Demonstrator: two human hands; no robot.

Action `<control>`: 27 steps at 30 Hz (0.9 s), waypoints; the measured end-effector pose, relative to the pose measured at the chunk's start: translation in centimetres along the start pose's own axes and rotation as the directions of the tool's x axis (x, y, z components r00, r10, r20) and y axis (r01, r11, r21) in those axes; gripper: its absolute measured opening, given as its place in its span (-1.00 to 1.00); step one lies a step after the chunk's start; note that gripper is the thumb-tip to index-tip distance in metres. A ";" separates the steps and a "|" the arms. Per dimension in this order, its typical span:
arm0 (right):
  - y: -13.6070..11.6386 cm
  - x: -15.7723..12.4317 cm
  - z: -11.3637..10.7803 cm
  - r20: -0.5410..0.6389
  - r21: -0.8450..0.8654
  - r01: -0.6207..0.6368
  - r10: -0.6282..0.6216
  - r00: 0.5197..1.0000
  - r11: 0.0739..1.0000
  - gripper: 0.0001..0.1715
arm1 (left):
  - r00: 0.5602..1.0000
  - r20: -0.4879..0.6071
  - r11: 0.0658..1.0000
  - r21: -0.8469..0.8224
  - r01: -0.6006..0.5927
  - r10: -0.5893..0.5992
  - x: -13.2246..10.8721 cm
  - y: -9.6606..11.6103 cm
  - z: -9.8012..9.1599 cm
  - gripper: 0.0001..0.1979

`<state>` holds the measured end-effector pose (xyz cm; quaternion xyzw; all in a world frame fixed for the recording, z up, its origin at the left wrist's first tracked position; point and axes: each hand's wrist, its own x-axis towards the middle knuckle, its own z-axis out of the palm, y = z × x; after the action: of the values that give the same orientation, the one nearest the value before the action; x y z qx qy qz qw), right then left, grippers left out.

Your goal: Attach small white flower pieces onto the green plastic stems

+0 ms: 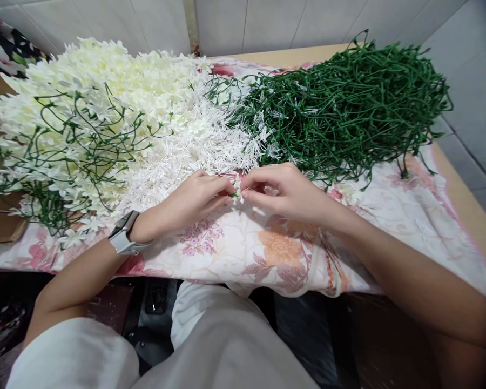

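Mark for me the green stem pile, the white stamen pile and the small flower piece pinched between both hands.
green stem pile [348,102], head view, middle of the tangle.
white stamen pile [194,146], head view, centre of the spiky white heap.
small flower piece [237,192], head view, white tip showing between the fingertips.

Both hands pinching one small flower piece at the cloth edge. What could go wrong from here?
1. The small white flower piece is pinched only by the fingertips of the left hand and right hand; it might slip and get lost on the floral cloth.
2. The white flower heap lies just behind the hands; a knuckle could scatter it.
3. The green stem pile looks tangled; pulling one stem may drag others.
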<state>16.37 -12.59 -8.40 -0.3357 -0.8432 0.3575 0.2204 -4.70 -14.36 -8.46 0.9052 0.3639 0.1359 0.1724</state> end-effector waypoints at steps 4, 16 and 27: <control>0.1 0.0 0.0 0.029 -0.006 -0.004 0.005 1.000 1.000 -0.83 | 0.999 0.039 1.000 0.017 -0.015 0.014 0.0 0.0 0.1 -0.81; 0.9 0.2 0.9 0.044 -0.032 0.031 -0.030 0.999 0.999 -0.84 | 0.990 -0.057 0.980 0.165 -0.115 0.126 -0.1 -0.4 2.1 -0.72; 1.9 0.5 0.7 0.124 -0.013 0.003 -0.001 0.992 1.000 -0.81 | 0.982 -0.120 0.983 0.131 -0.131 0.147 -0.3 -0.7 3.3 -0.74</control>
<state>16.37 -11.57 -10.21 -0.3134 -0.8580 0.3716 0.1658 -4.09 -14.79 -11.74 0.9267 0.3175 0.1834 0.0824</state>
